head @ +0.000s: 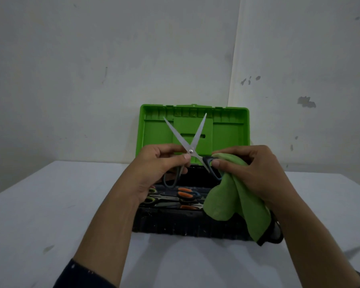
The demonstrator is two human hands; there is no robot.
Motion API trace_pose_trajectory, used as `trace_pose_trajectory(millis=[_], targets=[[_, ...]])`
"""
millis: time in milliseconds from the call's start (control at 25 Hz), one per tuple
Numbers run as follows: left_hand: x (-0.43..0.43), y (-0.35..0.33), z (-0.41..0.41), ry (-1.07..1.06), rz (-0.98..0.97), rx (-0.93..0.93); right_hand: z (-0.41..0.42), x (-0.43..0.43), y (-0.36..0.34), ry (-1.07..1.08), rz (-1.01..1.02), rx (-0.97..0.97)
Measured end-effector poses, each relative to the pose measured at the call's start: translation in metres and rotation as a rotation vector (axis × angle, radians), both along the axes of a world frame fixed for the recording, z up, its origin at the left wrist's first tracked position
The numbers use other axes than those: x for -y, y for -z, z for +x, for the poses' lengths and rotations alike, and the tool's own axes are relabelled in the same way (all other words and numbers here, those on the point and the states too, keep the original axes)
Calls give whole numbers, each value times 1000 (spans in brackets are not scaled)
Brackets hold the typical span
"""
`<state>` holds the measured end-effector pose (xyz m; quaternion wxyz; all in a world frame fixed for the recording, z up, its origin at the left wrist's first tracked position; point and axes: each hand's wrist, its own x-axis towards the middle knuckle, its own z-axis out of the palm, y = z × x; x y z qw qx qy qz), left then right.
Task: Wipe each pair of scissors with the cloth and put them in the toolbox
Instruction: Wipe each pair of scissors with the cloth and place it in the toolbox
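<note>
A pair of grey-handled scissors (pixel 190 142) is held up over the toolbox with its blades spread wide in an X, tips pointing up. My left hand (pixel 160 163) pinches it just below the pivot screw, one handle loop hanging under the fingers. My right hand (pixel 254 173) grips a green cloth (pixel 233 202) bunched around the other handle loop. The black toolbox (pixel 185 225) stands on the table with its green lid (pixel 229 132) upright behind the blades. Several scissors (pixel 183 196) with orange and green handles lie inside it.
The toolbox stands on a white table (pixel 50 215) that runs back to a scuffed white wall (pixel 112 59). A dark object (pixel 275 233) shows partly behind the hanging end of the cloth at the toolbox's right end.
</note>
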<state>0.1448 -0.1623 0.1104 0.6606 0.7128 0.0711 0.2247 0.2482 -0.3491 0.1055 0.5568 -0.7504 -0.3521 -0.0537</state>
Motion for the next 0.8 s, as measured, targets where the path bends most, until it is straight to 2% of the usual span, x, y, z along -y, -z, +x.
trace_pose_trajectory(millis=[200,400,520,640,800], targets=[[5,1,3,-28,9,-26,4,3,-1,26,-16,57],[-1,5,7,-141,16,-5,-3,5,-8,231,170,124],[3,5,9,-158,-33,16,-25,-9,-11,257,276,393],[14,5,10,-126,-60,36,-32,-34,14,267,202,733],[14,3,10,-92,-192,65,-23,-45,33,171,167,802]])
